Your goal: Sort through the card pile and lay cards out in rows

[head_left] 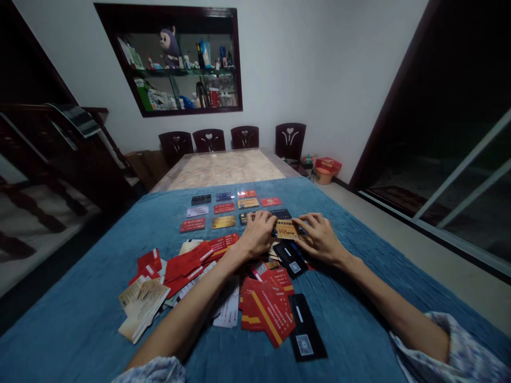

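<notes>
A person's two bare hands work over a blue cloth (99,276) spread across the near part of a long tabletop (223,169), with a gold VIP card (286,230) between them, right of the cloth's middle. The right hand (321,239) is clamped on the card's right end, index finger at the far corner and thumb toward the near one. The left hand (258,234) curls at its left end, fingers bent and close together; whether they pinch the card cannot be told.

Cards stand sorted in rows toward the far edge of the cloth: a black stack (201,200), a blue stack (225,197) and a red stack (246,194) in the farthest, with a lavender card (198,211) and others nearer.

Toward the near edge lies a loose spread: red cards (181,268), cream cards (143,303) at its left, striped red cards (267,306) and a long black card (307,330) bearing a pale square. Another black card (293,260) lies just beside the right thumb. Dark wooden chairs (209,140) line the tabletop's far end.
</notes>
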`<control>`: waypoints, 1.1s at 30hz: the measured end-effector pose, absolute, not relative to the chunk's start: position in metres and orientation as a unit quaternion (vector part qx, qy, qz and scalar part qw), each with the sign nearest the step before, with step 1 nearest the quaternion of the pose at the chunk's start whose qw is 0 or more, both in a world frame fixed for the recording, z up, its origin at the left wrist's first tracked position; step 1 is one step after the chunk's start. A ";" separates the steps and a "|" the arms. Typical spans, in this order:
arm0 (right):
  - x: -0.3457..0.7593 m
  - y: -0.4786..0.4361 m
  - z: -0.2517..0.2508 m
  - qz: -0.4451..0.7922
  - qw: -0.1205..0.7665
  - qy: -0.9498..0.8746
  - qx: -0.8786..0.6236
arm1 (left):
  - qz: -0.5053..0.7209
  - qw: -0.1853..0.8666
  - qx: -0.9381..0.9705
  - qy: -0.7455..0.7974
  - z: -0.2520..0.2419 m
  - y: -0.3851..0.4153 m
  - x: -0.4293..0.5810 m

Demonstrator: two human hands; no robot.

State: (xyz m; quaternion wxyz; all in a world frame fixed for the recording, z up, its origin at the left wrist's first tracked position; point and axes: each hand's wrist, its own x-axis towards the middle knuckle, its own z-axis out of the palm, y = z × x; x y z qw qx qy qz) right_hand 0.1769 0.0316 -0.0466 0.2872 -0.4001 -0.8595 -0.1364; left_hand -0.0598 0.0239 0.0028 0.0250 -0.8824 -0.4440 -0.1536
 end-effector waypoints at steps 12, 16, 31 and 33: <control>0.173 0.037 -0.032 -0.110 0.227 -0.883 -0.396 | -0.132 -0.003 -0.878 -0.460 0.012 0.021 -0.061; 0.171 0.042 -0.027 -0.103 0.217 -0.891 -0.384 | -0.122 -0.015 -0.874 -0.470 0.014 0.022 -0.064; 0.148 0.071 0.006 -0.034 0.139 -0.913 -0.382 | -0.104 -0.029 -0.858 -0.503 0.024 0.040 -0.091; 0.142 0.077 0.010 -0.025 0.127 -0.913 -0.387 | -0.099 -0.029 -0.855 -0.508 0.024 0.046 -0.095</control>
